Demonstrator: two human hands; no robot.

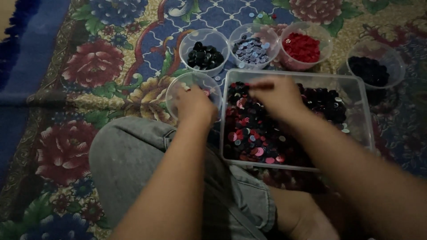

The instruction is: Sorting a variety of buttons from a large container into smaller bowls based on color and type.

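Observation:
A clear rectangular plastic tub (361,102) holds a heap of mixed buttons (253,133), mostly dark red, pink and black. My right hand (278,95) reaches into the tub over the heap, fingers bunched; whether it pinches a button is hidden by blur. My left hand (192,103) hovers over a small clear bowl (178,86) left of the tub, fingers curled down into it. A pink button shows at the bowl's right side.
Behind stand clear bowls of sorted buttons: black (204,55), pale blue-grey (252,50), red (302,46) and dark navy (369,70). Everything rests on a floral carpet (93,66). My knee in grey trousers (129,155) lies below the left hand.

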